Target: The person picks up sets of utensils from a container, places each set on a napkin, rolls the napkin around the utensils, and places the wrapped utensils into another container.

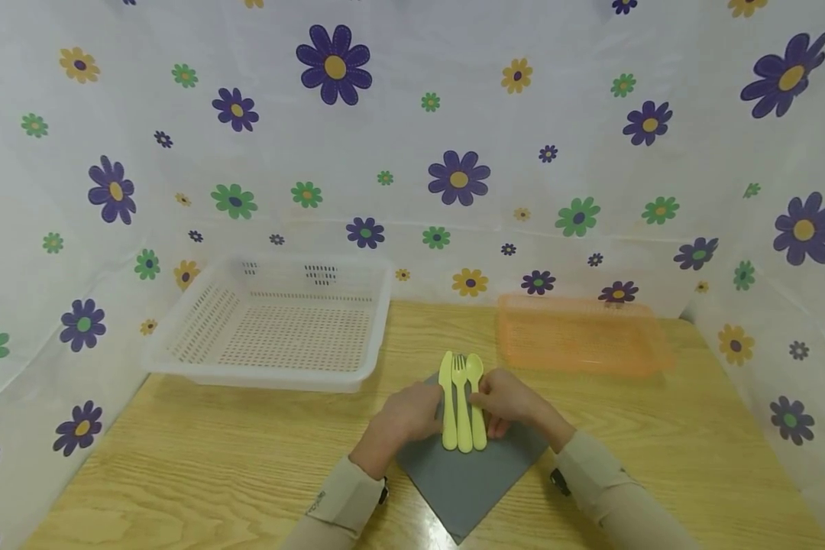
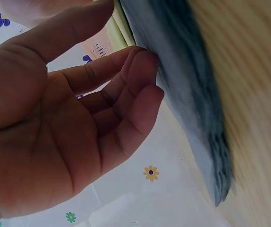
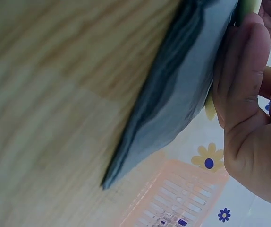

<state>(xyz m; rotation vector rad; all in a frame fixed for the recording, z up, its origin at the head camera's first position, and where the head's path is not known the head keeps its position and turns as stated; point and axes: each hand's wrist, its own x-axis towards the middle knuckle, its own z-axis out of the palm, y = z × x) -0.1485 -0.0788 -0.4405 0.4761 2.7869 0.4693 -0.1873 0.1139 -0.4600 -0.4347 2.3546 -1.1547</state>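
Observation:
A yellow-green plastic knife (image 1: 448, 412), fork (image 1: 461, 416) and spoon (image 1: 477, 420) lie side by side, heads away from me, on a folded dark grey cloth (image 1: 461, 489). My left hand (image 1: 412, 412) is at the knife's left side. In the left wrist view its loosely bent fingertips (image 2: 142, 71) touch the cloth and hold nothing visible. From the right, my right hand (image 1: 516, 401) touches the spoon near its neck. Its extended fingers (image 3: 244, 66) rest against the cloth in the right wrist view. The cutlery is mostly hidden in both wrist views.
A white perforated plastic basket (image 1: 275, 374) stands at the back left of the wooden table (image 1: 234, 451). At the back right sits a shallower orange basket (image 1: 584, 363). A white flowered sheet (image 1: 399, 130) encloses the back and sides.

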